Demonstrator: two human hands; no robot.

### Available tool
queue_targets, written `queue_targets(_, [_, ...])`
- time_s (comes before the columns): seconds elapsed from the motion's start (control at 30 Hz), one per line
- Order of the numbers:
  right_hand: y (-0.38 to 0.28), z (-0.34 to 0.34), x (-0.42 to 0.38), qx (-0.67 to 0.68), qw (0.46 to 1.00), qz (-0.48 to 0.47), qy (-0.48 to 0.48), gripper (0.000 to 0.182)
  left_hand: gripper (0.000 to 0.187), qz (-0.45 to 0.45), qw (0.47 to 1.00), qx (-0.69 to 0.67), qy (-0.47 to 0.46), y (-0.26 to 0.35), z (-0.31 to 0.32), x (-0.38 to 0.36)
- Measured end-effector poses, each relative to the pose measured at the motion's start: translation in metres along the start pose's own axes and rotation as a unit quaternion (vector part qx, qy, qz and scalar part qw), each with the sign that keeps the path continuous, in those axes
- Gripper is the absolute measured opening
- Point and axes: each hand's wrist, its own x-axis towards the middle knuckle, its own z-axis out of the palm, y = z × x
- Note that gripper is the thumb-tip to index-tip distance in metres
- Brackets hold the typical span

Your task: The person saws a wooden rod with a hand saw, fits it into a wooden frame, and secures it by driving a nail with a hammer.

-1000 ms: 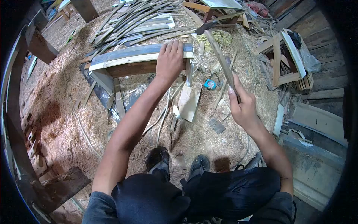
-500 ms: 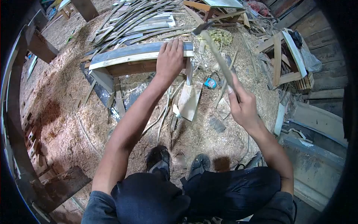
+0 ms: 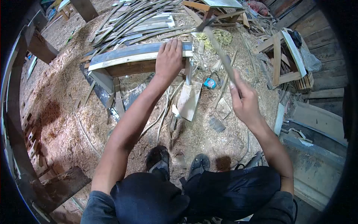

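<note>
My left hand [image 3: 169,56] lies over the top board of a low wooden frame [image 3: 126,59], near its right end. Its fingers are hooked over the grey upper face, and the thumb is hidden. My right hand [image 3: 244,99] is closed round the wooden handle of a hammer [image 3: 220,48], held up in the air. The dark hammer head is at the far end, to the right of the frame and apart from it. On the ground between my hands lie a blue tape measure [image 3: 210,83] and a pale flat board [image 3: 189,100].
Wood shavings [image 3: 63,100] cover the ground. A heap of thin wood strips [image 3: 138,26] lies behind the frame. Another small wooden frame [image 3: 283,59] stands at the right, near a plank wall [image 3: 324,48]. My shoes [image 3: 158,158] are just below the pale board.
The hammer has shifted slightly right and its head is a little nearer upright. My right hand has moved slightly right and down. The left hand stays on the frame.
</note>
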Motion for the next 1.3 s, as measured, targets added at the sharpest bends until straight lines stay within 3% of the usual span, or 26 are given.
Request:
queue_targets(0.03, [0.002,0.002,-0.003,0.0,1.0,0.003,-0.002,0.048,0.046,0.001,1.0,0.002,0.004,0.0,0.0,0.0])
queue_targets(0.1, [0.006,0.006,-0.005,0.011,0.994,0.022,-0.108,0.049,0.046,0.002,1.0,0.006,0.013,0.0,-0.001,0.002])
queue_targets(0.23, [-0.01,-0.001,-0.004,0.007,0.998,0.01,-0.063,0.05,0.046,-0.001,1.0,0.002,0.009,0.0,-0.002,0.004])
queue_targets(0.37, [-0.003,-0.002,-0.003,0.008,0.995,0.039,-0.094,0.049,0.047,0.007,1.0,0.009,0.013,0.003,-0.007,0.0])
queue_targets(0.47, [-0.008,-0.005,0.0,-0.071,0.989,0.027,-0.127,0.046,0.048,-0.001,1.0,0.0,0.007,0.0,-0.006,0.002])
queue_targets(0.53, [-0.006,0.009,-0.008,0.026,0.999,-0.031,0.01,0.044,0.049,-0.003,1.0,0.0,0.008,0.001,-0.004,-0.003])
queue_targets(0.57, [-0.006,0.005,-0.007,0.026,0.999,-0.031,0.01,0.044,0.049,-0.003,1.0,0.002,0.015,0.002,-0.005,-0.002])
queue_targets(0.63, [-0.01,-0.008,0.0,-0.02,0.987,0.077,-0.136,0.044,0.052,-0.014,1.0,-0.011,0.0,0.003,-0.005,-0.003])
queue_targets(0.67, [-0.01,-0.007,0.001,-0.021,0.988,0.076,-0.132,0.044,0.056,-0.028,0.999,-0.024,-0.013,0.002,-0.005,0.0])
queue_targets(0.73, [-0.011,-0.002,-0.004,-0.04,0.999,-0.013,0.0,0.046,0.057,-0.024,0.999,-0.024,-0.012,0.002,-0.006,-0.001])
queue_targets(0.83, [0.001,0.008,-0.008,-0.011,0.996,-0.041,-0.081,0.046,0.06,-0.028,0.999,-0.025,-0.019,0.003,-0.006,-0.002])
queue_targets(0.9, [-0.008,0.005,-0.005,0.019,0.997,-0.015,-0.07,0.038,0.064,-0.031,0.999,-0.025,-0.025,0.001,-0.01,0.002])
queue_targets(0.97, [-0.019,0.007,0.002,0.028,0.989,0.12,-0.08,0.031,0.072,-0.03,0.989,-0.12,-0.078,-0.005,-0.024,0.001])
queue_targets(1.0, [-0.016,0.01,0.011,0.031,0.99,0.114,-0.075,0.031,0.082,-0.038,0.975,-0.199,-0.091,-0.011,-0.033,0.002])
queue_targets(1.03, [-0.008,0.016,0.023,0.064,0.975,0.174,-0.121,0.029,0.079,-0.036,0.958,-0.282,-0.045,-0.022,-0.036,0.002])
queue_targets(1.07, [0.001,0.025,0.033,0.098,0.953,0.234,-0.166,0.028,0.076,-0.057,0.962,-0.264,-0.024,-0.035,-0.041,-0.002])
queue_targets(1.1, [0.01,0.039,0.041,0.104,0.954,0.232,-0.161,0.028,0.073,-0.078,0.966,-0.247,-0.005,-0.05,-0.051,-0.01])
queue_targets(1.17, [0.03,0.076,0.05,0.21,0.953,0.207,-0.068,0.026,0.069,-0.152,0.974,-0.156,0.061,-0.083,-0.076,-0.03])
queue_targets(1.23, [0.044,0.114,0.051,0.271,0.943,0.192,-0.014,0.024,0.071,-0.253,0.952,-0.087,0.146,-0.109,-0.095,-0.059])
queue_targets(1.27, [0.052,0.133,0.054,0.323,0.929,0.177,0.035,0.023,0.071,-0.252,0.953,-0.081,0.148,-0.122,-0.098,-0.073])
queue_targets(1.3, [0.062,0.153,0.056,0.328,0.928,0.172,0.032,0.023,0.074,-0.319,0.924,-0.069,0.199,-0.135,-0.096,-0.09])
